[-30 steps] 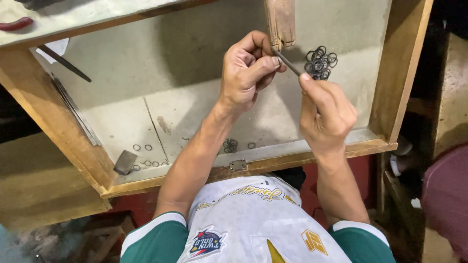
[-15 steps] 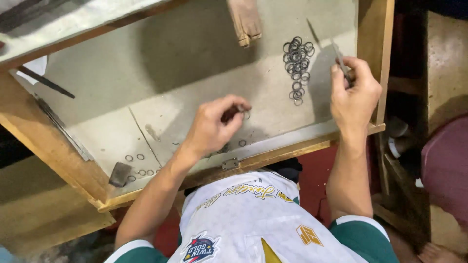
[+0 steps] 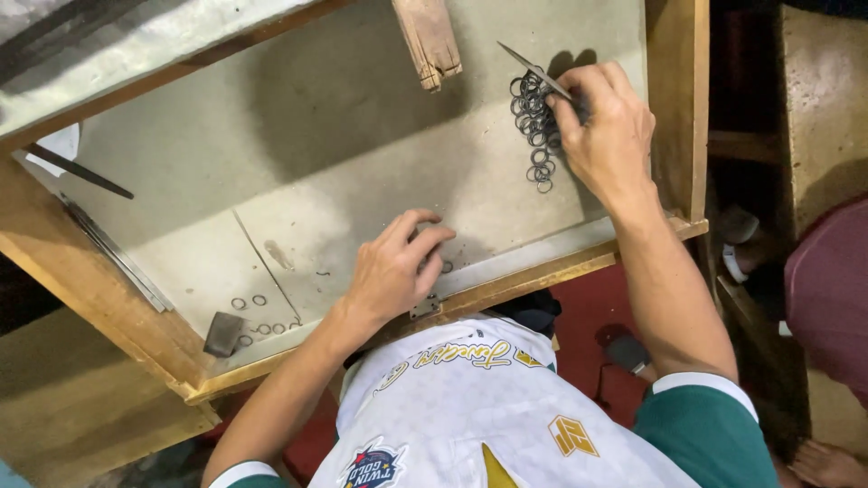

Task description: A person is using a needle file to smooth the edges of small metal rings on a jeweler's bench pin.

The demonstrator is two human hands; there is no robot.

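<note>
- Since the picture half a second earlier, the left hand point(image 3: 393, 271) has stayed low near the front edge of the tray, its fingers now curled down more firmly onto the surface, while the right hand point(image 3: 606, 131) has come in from the right wall to sit over the pile of rings point(image 3: 533, 126)
- The right hand pinches a thin pointed metal tool point(image 3: 535, 70) between thumb and fingers; its tip sticks out up and to the left, above the pile
- The pile of rings, small dark wire loops, lies on the grey surface near the right wooden wall point(image 3: 674, 108), partly under the right hand's fingers
- The left hand's fingertips are pressed together on the grey surface point(image 3: 344, 172); whether they pinch a ring cannot be told, though one loose ring point(image 3: 447, 267) lies just beside them
- A few more loose rings point(image 3: 249, 303) lie at the front left, near a small dark metal block point(image 3: 222, 333)
- A worn wooden peg point(image 3: 429, 38) juts in from the top, well apart from both hands
- A dark rod point(image 3: 80, 172) and flat metal strips point(image 3: 117, 258) lie along the left wall
</note>
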